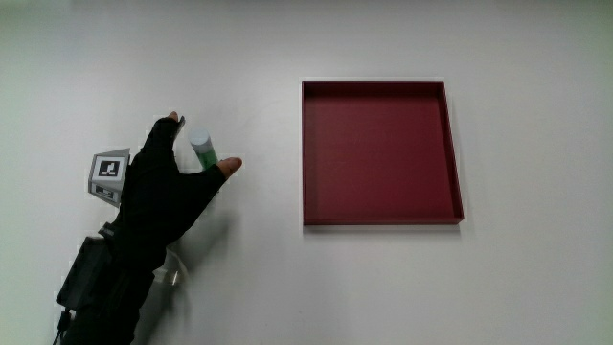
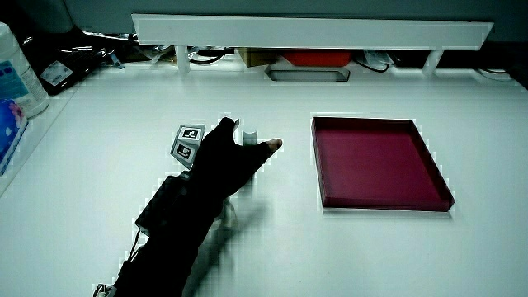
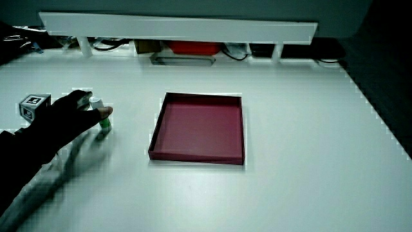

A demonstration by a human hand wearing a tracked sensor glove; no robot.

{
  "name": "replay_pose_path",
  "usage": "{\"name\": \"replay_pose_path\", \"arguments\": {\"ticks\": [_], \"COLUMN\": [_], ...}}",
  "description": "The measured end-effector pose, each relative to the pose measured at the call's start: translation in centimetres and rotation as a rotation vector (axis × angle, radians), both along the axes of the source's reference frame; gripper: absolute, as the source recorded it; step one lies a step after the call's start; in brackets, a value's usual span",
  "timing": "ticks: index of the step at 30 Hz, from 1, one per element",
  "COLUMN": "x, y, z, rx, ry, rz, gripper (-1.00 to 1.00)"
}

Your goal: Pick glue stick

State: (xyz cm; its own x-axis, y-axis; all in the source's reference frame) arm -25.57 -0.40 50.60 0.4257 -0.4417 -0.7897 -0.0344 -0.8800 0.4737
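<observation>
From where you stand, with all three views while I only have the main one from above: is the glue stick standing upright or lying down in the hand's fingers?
Observer: Upright. In a side view the glue stick stands on its base on the table, with the hand closed around it.
Operator: Is it lifted yet?
Observer: It does not look lifted; its base appears to meet the table.
Operator: Anything in the red tray?
Observer: No, in both side views the tray shows a bare floor.
</observation>
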Motion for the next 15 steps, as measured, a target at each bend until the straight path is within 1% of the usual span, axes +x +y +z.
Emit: {"name": "replay_pose_path", "arguments": {"ticks": [1,2,4,5,9,11,14,15], "x": [0.13,0.03,-0.17,-0.14,-0.11,-0.37,-0.65,-0.75], "y": [0.02,0.0,-0.01,-0.04,-0.03,-0.04,0.01,0.01], "z": [-0.21,-0.03,0.34,0.37,0.13,0.53,0.63,0.76], "rx": [-0.007,0.007,0.02,0.029,0.039,0.067,0.076,0.089], "ry": [0.009,0.004,0.004,0.013,0.007,0.012,-0.017,-0.015], "rz": [-0.014,-0.019,-0.026,-0.03,-0.071,-0.081,-0.111,-0.119], "gripper": [0.0,0.0,0.07,0.1,0.24,0.31,0.41,0.45]}}
